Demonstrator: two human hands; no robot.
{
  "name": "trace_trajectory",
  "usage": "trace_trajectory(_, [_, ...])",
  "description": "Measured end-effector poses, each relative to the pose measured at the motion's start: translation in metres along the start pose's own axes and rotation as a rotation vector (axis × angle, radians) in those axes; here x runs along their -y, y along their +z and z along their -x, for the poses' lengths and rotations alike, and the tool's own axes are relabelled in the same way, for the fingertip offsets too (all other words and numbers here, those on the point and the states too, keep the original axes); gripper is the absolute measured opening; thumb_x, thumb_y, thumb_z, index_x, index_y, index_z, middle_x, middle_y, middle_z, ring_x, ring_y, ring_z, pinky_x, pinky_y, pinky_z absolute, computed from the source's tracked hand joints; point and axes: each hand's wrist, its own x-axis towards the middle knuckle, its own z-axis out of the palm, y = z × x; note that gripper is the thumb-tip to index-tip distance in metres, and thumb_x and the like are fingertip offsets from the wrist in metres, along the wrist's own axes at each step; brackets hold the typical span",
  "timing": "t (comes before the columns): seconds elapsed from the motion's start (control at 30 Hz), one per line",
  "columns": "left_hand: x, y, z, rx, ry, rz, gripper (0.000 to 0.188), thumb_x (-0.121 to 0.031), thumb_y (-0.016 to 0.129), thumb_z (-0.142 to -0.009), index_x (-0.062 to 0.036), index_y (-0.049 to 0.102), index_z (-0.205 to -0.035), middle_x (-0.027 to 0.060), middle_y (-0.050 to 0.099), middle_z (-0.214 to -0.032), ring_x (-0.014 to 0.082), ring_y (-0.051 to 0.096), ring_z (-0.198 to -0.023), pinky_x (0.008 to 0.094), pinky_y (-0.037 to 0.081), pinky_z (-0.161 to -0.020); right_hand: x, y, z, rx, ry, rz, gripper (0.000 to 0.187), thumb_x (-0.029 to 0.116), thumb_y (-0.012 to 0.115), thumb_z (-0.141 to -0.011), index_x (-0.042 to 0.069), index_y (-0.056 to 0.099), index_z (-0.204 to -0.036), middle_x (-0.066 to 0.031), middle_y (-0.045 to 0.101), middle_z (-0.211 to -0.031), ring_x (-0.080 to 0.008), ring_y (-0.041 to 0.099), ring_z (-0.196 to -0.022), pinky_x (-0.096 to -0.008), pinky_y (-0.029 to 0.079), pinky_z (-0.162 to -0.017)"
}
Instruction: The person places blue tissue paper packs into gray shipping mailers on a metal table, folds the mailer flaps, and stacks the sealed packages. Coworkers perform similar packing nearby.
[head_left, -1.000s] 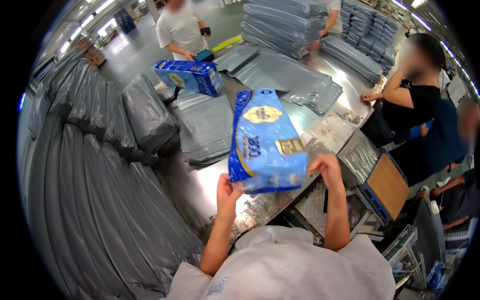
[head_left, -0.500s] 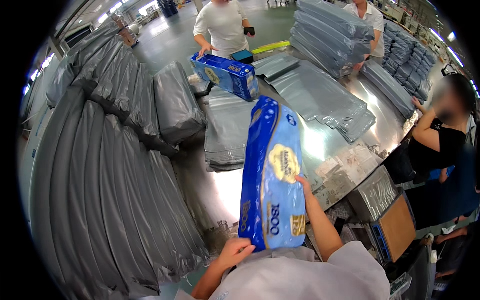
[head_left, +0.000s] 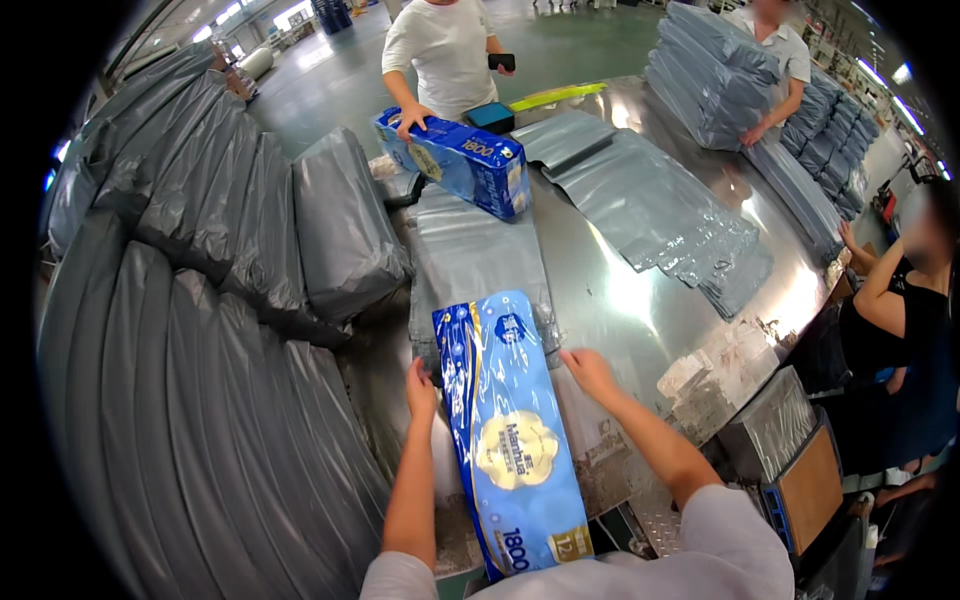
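Blue pack (head_left: 512, 425) lies lengthwise, near end at the shirt (head_left: 640, 578), likely braced there to free both hands. Left hand (head_left: 421, 392) and right hand (head_left: 592, 376) flank it by the gray bags (head_left: 478, 245) on the counter (head_left: 625, 300); can't tell if either grip is apart or clamped.

Two blue packages (head_left: 510, 390) (head_left: 450, 163) are in view, at 6 and 12 o'clock. The wearer's hands number two, the left hand (head_left: 422, 394) and the right hand (head_left: 592, 375). Grey flat bag spreads (head_left: 480, 245) (head_left: 640, 205) make two, at 12 and 2 o'clock. One grey block (head_left: 345, 225) stands at 10 o'clock; the grey bags (head_left: 190, 400) from 8 to 10 overlap too much to count. There is one phone (head_left: 500, 63), one blue-topped box (head_left: 490, 118) and one yellow strip (head_left: 558, 96) around 12, plus one brown board (head_left: 808, 485) at 4. Co-workers (head_left: 440, 55) (head_left: 790, 60) (head_left: 885, 310) number at least three, at 12, 2 and 3.
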Motion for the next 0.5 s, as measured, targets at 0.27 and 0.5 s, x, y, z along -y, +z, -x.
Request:
trace_trajectory(0.27, [-0.007, 0.050, -0.143, 0.345, 0.671, -0.565, 0.030, -0.008, 0.050, -0.073, -0.0046, 0.049, -0.103, 0.0117, 0.051, -0.107, 0.0293, 0.048, -0.101, 0.0378, 0.037, -0.085, -0.024, 0.048, -0.194, -0.024, -0.504, 0.561, 0.021, 0.021, 0.045, -0.080, 0.004, 0.057, -0.086, -0.0130, 0.057, -0.084, -0.0289, 0.055, -0.079, -0.0386, 0.046, -0.068])
trace_trajectory(0.5, [-0.007, 0.082, -0.191, 0.336, 0.352, -0.524, 0.016, -0.012, 0.047, -0.075, -0.0034, 0.046, -0.089, 0.0158, 0.053, -0.081, 0.0331, 0.053, -0.078, 0.0414, 0.041, -0.068, 0.020, 0.014, -0.192, -0.259, -0.077, -0.153, 0.014, 0.014, 0.049, -0.081, 0.000, 0.054, -0.079, -0.0145, 0.059, -0.075, -0.0305, 0.057, -0.067, -0.0375, 0.046, -0.061])
